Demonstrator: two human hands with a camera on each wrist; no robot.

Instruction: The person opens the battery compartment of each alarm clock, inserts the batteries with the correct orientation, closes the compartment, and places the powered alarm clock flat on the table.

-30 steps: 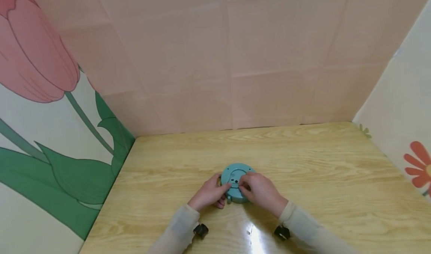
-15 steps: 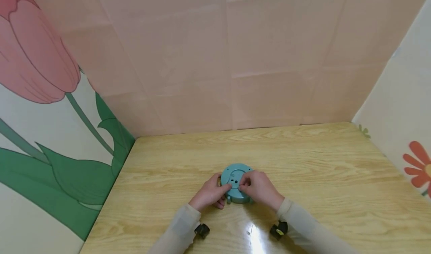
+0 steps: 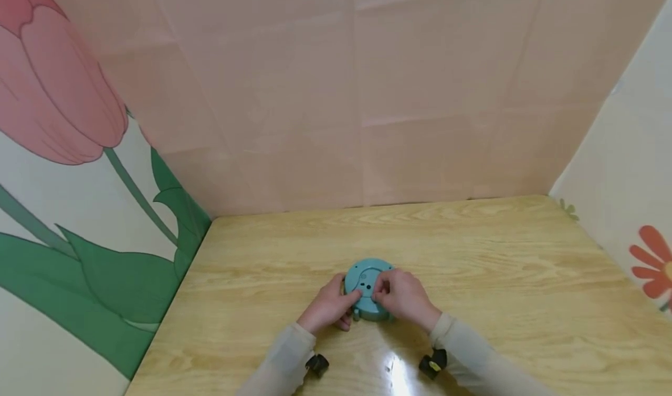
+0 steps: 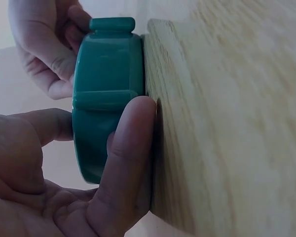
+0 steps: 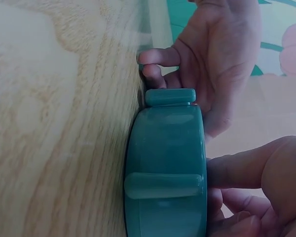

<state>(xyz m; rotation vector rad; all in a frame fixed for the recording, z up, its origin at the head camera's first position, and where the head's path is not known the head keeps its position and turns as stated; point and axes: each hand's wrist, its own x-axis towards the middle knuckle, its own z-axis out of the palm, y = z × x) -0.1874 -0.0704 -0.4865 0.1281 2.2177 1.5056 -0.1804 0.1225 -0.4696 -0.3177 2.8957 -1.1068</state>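
Observation:
A round teal case that looks like an alarm clock [image 3: 366, 275] lies face down on the table, its back panel with small dark holes turned up. Short stubs [image 3: 357, 314] stick out from its near edge. My left hand [image 3: 326, 304] grips its left side, thumb on the back and a finger along the rim [image 4: 108, 69] close to the tabletop. The right hand [image 3: 406, 298] pinches at the right part of the back panel with thumb and fingertips together. Whatever small part sits between those tips is hidden. The right wrist view shows the teal rim [image 5: 165, 143] flat against the wood.
A wood-grain table [image 3: 262, 250] spreads around the hands. Pinkish sheeting [image 3: 294, 122] hangs behind it. Walls with a painted tulip [image 3: 68, 93] and a red flower [image 3: 651, 262] flank the sides. Small black devices [image 3: 317, 365] sit at both wrists.
The right hand and wrist have shifted and turned slightly, its fingertips staying at the back panel. The left hand keeps its grip, and the clock stays in place. The head view has tilted slightly.

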